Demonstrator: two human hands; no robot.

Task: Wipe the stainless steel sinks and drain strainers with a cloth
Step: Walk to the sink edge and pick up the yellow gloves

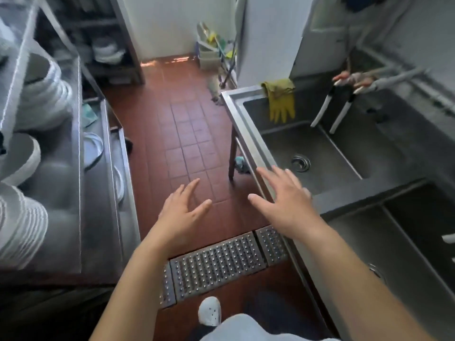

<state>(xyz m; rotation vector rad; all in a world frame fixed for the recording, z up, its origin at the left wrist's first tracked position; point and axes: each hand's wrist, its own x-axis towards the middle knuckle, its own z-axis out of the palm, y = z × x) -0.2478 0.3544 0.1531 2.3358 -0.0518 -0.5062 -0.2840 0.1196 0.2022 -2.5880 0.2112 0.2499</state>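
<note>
At the far left we see stacks of white plates (27, 94) on steel shelves (73, 153), none of it part of our job. Moving right, our left hand (183, 207) hangs over the red tile floor (187, 124), fingers straight and spread, holding nothing. A studded floor grate (216, 262) lies just below it. Our right hand (288, 203) comes next, also flat and empty, hovering at the front rim of the sink unit, though we cannot tell whether it touches the steel. We hold no cloth; a bluish rag (241, 164) shows under the unit by its leg, and we cannot say if it is the one meant. Right of the fingers lies the far sink (327, 153), its long axis running away from us and to the right, with the drain strainer (300, 163) just beyond our right fingertips. Yellow gloves (280, 102) hang over its back edge. The near sink (394, 242) sits at the lower right. Our right hand is clearly the nearer one, so we judge the reach goes rightward and forward.
</note>
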